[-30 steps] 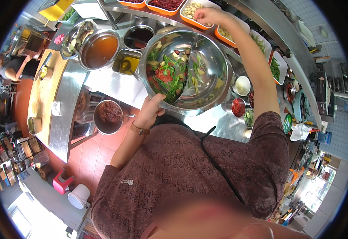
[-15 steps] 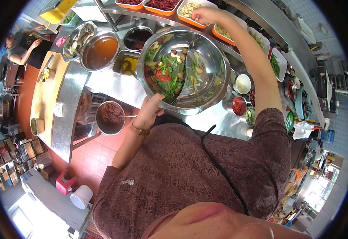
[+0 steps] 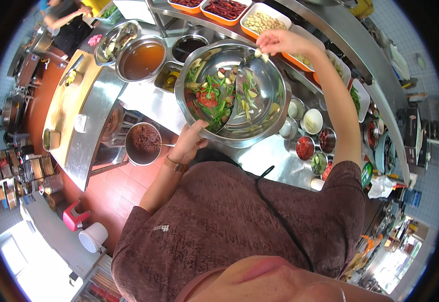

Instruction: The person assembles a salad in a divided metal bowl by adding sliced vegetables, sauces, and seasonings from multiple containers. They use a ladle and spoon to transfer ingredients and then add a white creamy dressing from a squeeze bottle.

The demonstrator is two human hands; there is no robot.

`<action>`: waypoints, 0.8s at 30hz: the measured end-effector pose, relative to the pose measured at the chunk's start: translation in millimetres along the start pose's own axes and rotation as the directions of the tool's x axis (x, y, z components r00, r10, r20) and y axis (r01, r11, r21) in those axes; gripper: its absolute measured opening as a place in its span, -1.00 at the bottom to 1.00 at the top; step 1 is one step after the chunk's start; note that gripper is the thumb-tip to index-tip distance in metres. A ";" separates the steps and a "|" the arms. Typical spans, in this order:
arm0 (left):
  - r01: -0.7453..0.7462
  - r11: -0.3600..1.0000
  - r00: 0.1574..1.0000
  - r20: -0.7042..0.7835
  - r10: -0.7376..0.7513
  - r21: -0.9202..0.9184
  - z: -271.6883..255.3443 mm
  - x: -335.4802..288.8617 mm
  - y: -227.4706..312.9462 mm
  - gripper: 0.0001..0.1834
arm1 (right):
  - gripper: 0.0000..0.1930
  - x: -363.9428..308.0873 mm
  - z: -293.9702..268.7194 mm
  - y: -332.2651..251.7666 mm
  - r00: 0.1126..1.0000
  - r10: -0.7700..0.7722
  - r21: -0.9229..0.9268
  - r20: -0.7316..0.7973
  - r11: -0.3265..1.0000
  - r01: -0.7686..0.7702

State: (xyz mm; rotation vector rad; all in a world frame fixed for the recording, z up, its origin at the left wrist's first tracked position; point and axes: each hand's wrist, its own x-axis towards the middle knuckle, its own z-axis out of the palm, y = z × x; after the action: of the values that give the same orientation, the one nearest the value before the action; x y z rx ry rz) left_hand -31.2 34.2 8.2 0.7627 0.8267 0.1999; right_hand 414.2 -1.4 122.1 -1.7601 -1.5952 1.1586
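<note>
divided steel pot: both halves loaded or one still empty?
Both loaded. The divided steel pot holds greens and red pieces on its left side and scattered pale and green bits on the right; left hand grips its rim, right hand above it.

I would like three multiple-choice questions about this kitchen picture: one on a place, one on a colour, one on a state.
1. Where is the left hand?
A. on the near rim of the divided steel pot
B. on the pink stool
C. in an orange tray

2. What colour is the person's shirt?
A. white
B. brown
C. blue

3. What is the right hand doing?
A. resting flat on the counter
B. holding pale pieces above the pot
C. gripping a ladle

Answers: 1 A, fingers grip the rim; 2 B, brown patterned fabric; 3 B, pale pieces sit at its fingertips over the pot.
</note>
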 end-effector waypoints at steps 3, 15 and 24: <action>-0.033 0.999 0.999 -0.033 0.033 -0.013 3.2 -2.8 5.7 -0.81 | -0.72 25.2 3.2 7.3 0.983 -0.126 -0.144 -0.135 0.984 0.107; 0.015 0.999 1.000 -0.016 -0.015 -0.034 -93.5 18.7 52.4 -0.65 | -0.36 274.8 -47.6 -23.2 0.813 -0.390 -0.593 -0.432 0.802 0.070; 0.038 0.999 0.998 0.045 -0.037 -0.006 -175.1 55.5 126.6 -0.78 | -0.49 359.7 -63.8 -15.1 0.919 -0.198 -0.771 -0.340 0.618 -0.152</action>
State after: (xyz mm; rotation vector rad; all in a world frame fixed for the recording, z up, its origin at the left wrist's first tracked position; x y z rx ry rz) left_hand -105.3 243.4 -14.1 0.7426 0.7967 0.1512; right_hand 443.1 359.9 74.0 -2.2777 -1.9928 -0.0472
